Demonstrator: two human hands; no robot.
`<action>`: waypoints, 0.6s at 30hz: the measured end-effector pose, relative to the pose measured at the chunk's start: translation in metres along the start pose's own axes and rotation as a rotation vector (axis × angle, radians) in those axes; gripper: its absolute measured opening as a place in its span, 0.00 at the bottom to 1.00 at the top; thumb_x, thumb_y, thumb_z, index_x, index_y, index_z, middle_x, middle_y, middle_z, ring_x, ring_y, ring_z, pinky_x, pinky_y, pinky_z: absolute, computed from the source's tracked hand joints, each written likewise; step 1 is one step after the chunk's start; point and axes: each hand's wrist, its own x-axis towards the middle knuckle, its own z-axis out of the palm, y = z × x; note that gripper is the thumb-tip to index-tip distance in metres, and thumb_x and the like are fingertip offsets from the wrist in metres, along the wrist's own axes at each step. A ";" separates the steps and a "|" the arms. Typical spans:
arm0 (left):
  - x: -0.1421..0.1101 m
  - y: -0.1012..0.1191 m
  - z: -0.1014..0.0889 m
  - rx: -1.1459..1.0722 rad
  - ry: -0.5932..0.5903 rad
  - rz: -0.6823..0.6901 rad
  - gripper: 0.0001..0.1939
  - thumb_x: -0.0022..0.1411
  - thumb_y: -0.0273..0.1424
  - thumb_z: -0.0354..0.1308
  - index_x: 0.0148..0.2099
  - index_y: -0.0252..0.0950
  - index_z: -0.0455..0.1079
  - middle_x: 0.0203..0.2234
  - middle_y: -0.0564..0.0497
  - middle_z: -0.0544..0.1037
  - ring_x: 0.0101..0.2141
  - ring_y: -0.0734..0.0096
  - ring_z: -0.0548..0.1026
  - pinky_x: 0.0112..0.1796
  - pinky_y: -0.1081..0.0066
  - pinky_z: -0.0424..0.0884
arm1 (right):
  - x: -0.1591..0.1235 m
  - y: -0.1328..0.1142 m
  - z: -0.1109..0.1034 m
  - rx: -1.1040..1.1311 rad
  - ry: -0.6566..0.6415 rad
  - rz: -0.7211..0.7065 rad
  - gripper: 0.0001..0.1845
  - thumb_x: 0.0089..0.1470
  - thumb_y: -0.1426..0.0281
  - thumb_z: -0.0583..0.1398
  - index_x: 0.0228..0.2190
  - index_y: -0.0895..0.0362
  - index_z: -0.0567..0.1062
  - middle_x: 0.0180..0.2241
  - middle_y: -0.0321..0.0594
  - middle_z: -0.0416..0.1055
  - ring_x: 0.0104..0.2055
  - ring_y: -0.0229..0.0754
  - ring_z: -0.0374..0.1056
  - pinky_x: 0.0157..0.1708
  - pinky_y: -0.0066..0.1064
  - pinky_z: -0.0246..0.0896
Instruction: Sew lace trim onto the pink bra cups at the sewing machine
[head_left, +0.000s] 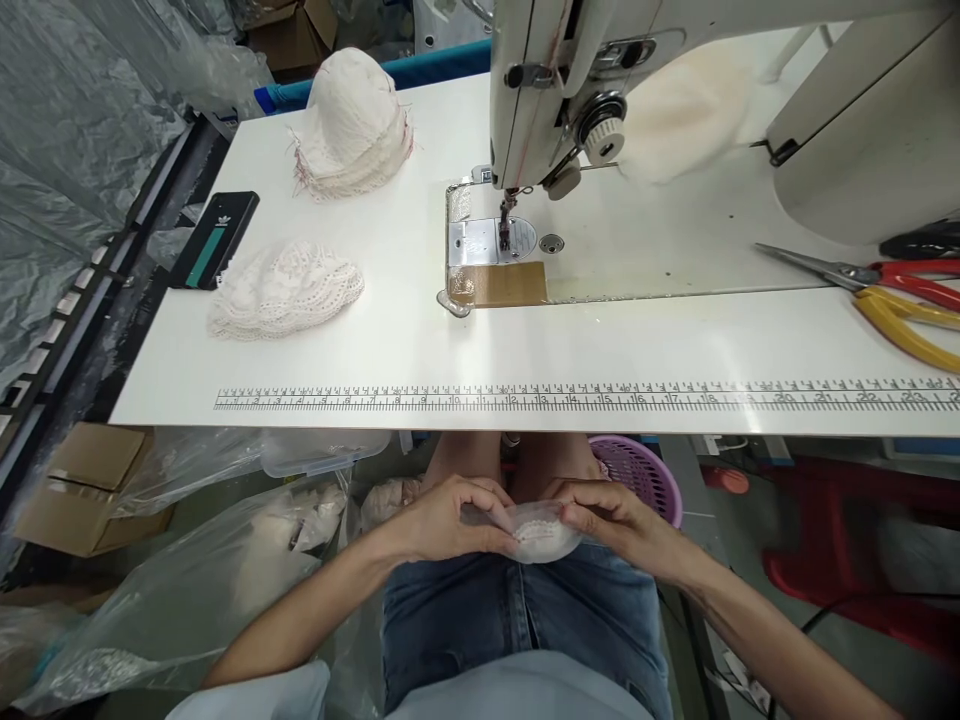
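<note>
In the head view, a white table (pixel 660 345) with a ruler (pixel 585 397) along its near edge bears a sewing machine (pixel 517 100), 2 cap-shaped white fabric pieces (pixel 289 290) and scissors (pixel 851 274). Both forearms (pixel 360 565) angle inward; the left hand (pixel 457 518) and right hand (pixel 619 515) pinch opposite ends of a small whitish piece (pixel 546 538), which is between them, over the denim garment (pixel 465 605).

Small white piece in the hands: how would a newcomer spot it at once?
Find the white sewing table, then drop past the ruler along its front edge to the blue denim. There, between the left hand and right hand, is the small white piece. Unlike the domed piece and lacy piece on the table, it is held in both hands.
</note>
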 end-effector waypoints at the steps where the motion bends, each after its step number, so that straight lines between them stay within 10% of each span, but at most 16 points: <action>1: 0.000 0.000 0.000 -0.012 -0.007 -0.028 0.08 0.51 0.33 0.64 0.31 0.33 0.76 0.29 0.51 0.76 0.31 0.74 0.72 0.33 0.77 0.65 | 0.000 0.000 0.000 -0.001 -0.022 0.010 0.16 0.56 0.58 0.57 0.33 0.58 0.74 0.32 0.39 0.71 0.34 0.39 0.65 0.34 0.28 0.58; 18: -0.009 -0.002 -0.007 -0.063 -0.005 -0.239 0.10 0.54 0.34 0.60 0.35 0.34 0.78 0.28 0.49 0.80 0.31 0.70 0.77 0.33 0.75 0.71 | 0.009 0.003 0.004 -0.029 -0.150 0.133 0.13 0.49 0.61 0.63 0.30 0.58 0.74 0.29 0.35 0.70 0.32 0.37 0.64 0.32 0.27 0.59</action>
